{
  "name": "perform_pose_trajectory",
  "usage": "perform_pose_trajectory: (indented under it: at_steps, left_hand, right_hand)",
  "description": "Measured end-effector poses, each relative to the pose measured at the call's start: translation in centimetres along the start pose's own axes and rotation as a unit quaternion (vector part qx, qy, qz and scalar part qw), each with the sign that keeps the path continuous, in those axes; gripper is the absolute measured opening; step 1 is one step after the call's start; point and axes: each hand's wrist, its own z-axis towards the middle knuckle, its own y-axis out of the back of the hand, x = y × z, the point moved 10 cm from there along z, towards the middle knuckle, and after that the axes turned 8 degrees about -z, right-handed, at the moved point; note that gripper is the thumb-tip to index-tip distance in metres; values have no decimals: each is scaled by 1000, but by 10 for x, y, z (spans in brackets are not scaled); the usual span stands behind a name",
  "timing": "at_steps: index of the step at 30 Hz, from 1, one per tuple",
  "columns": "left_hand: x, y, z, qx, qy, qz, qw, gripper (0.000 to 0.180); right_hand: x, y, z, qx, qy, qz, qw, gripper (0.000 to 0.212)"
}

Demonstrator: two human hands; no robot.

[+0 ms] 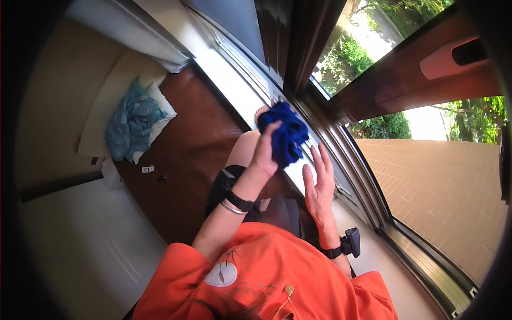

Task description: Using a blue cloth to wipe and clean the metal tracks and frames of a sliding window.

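A crumpled dark blue cloth (pixel 288 132) is bunched up in front of me, beside the window track. My left hand (pixel 265 152) is closed on its near left side, with the thumb showing against the folds. To the right of the cloth is my right hand (pixel 320 186), its fingers stretched out and apart, holding nothing. A small gap shows between those fingers and the cloth.
Sliding window frames and a metal track (pixel 373 213) run along my right, with a white sill (pixel 226 85) ahead. A blue-green fabric heap (pixel 133 125) lies at the left on the brown floor (pixel 197 117), near a small white object (pixel 148 169).
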Motion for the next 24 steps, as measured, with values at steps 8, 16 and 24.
perform_pose_trajectory:
  at_steps: [8, 16, 24]
  left_hand:
    - [-111, -32, 67, -92, -339, 95, 931, 38]
    - [23, -60, 20, -2, -323, 257, 911, 35]
    - [-19, -207, -53, 92, -577, 568, 580, 60]
  right_hand:
    - [-81, 2, -28, 25, -157, 176, 971, 23]
    - [-107, 13, -61, 32, -194, 190, 962, 25]
    - [-96, 25, -56, 29, -171, 175, 969, 24]
